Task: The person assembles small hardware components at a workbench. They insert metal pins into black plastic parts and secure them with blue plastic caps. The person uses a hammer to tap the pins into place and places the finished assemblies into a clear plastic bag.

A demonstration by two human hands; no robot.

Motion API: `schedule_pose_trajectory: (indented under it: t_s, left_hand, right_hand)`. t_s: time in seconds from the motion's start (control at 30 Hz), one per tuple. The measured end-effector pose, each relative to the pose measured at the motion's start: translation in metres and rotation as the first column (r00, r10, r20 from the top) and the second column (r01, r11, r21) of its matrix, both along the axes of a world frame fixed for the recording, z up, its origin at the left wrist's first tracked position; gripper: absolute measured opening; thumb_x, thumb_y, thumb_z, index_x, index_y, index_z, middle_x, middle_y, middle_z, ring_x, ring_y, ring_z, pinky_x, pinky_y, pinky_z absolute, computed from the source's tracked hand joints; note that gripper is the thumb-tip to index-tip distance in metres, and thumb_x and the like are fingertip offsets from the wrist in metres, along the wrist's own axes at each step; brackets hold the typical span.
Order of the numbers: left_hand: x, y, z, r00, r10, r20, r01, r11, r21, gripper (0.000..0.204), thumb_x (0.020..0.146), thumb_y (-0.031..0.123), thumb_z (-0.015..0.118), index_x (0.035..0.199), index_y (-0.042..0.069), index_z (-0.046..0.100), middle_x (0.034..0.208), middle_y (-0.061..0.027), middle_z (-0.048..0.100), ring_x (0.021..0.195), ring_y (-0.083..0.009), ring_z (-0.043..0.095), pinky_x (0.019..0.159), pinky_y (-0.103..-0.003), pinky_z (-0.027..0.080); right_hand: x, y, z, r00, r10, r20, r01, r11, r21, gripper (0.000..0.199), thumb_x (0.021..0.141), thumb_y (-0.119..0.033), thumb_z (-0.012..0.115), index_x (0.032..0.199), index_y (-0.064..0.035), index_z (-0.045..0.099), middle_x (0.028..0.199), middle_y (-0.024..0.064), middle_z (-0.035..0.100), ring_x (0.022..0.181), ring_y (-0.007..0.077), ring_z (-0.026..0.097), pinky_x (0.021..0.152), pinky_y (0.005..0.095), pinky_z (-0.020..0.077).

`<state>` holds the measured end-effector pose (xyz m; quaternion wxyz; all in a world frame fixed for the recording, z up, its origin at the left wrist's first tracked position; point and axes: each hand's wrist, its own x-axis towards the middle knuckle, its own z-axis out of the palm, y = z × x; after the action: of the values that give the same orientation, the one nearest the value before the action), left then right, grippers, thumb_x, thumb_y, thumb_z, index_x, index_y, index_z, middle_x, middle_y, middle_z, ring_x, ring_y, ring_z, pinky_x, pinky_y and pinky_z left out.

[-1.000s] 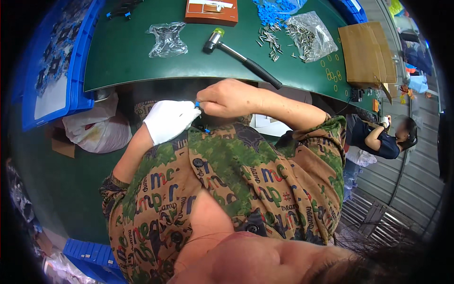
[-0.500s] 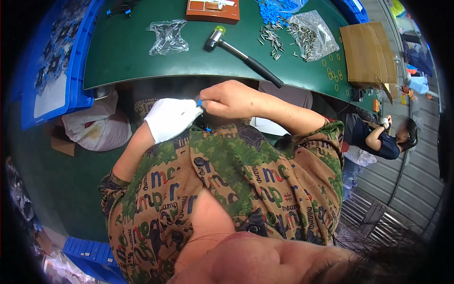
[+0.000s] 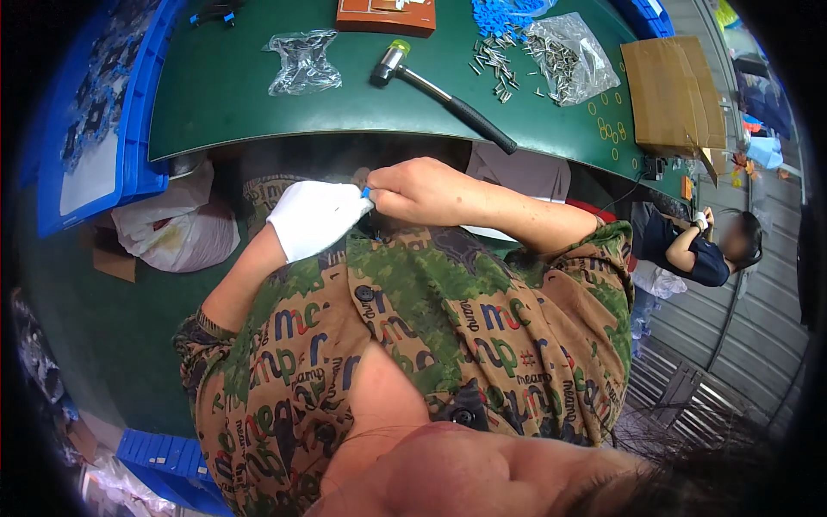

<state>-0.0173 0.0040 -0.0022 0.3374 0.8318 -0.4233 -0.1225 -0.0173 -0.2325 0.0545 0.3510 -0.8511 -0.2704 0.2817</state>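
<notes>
My left hand (image 3: 319, 217), in a white glove, is closed on a dark part with a small blue piece (image 3: 366, 192) on it, close to my body below the table edge. From the other side my bare right hand (image 3: 416, 191) pinches at that same blue piece, thumb and fingers pressed together. The fingers cover most of the part, so its full shape cannot be made out. On the green table beyond lie a mallet (image 3: 444, 96) with a black grip and yellow-green face, loose metal pins (image 3: 495, 73), and a pile of small blue plastic parts (image 3: 498, 19).
A clear plastic bag (image 3: 303, 63) and an orange-brown box (image 3: 386, 19) lie on the green table (image 3: 284, 116). Blue bins (image 3: 142, 121) stand at left. At right are a bag of pins (image 3: 575, 65), yellow rings (image 3: 610, 129), a cardboard box (image 3: 674, 95) and another person (image 3: 693, 246).
Both hands stay together at the blue piece. The right hand has dropped slightly toward my body, and the lower blue end seen below the fingers is now mostly hidden.
</notes>
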Motion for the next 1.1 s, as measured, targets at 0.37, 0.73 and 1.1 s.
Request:
schedule_pose_trajectory:
  t_s: [0.37,0.73,1.1]
  left_hand:
    - [0.0,0.0,0.002,0.994,0.023,-0.111,-0.02,1.0,0.022,0.027,0.102,0.031,0.055,0.087,0.01,0.065,0.075,-0.0138,0.066,0.068,-0.0356,0.065,0.06,-0.046,0.051]
    - [0.0,-0.002,0.001,0.997,0.024,-0.078,-0.026,1.0,-0.017,0.028,0.101,0.031,0.056,0.088,0.009,0.066,0.078,-0.0141,0.067,0.071,-0.0359,0.066,0.062,-0.046,0.052]
    - [-0.001,0.0,-0.001,0.99,-0.02,-0.138,0.025,0.999,0.036,0.026,0.101,0.029,0.055,0.089,0.01,0.066,0.079,-0.0112,0.068,0.071,-0.0336,0.067,0.063,-0.044,0.053]
  right_hand:
    - [-0.003,0.0,-0.008,0.999,-0.052,0.002,0.051,0.997,0.059,0.029,0.097,-0.028,0.05,0.091,-0.002,0.063,0.08,0.0226,0.065,0.076,0.0452,0.063,0.071,0.0536,0.0508]
    - [0.013,-0.004,0.004,0.987,0.133,0.091,-0.129,0.991,-0.04,0.042,0.107,-0.038,0.045,0.094,-0.0045,0.066,0.08,0.0234,0.066,0.079,0.0455,0.065,0.075,0.0541,0.0514]
    - [-0.018,0.003,-0.018,0.985,-0.076,0.153,0.077,0.997,-0.001,0.035,0.105,-0.033,0.052,0.09,-0.0041,0.063,0.074,0.0212,0.064,0.074,0.0446,0.065,0.066,0.0529,0.0516]
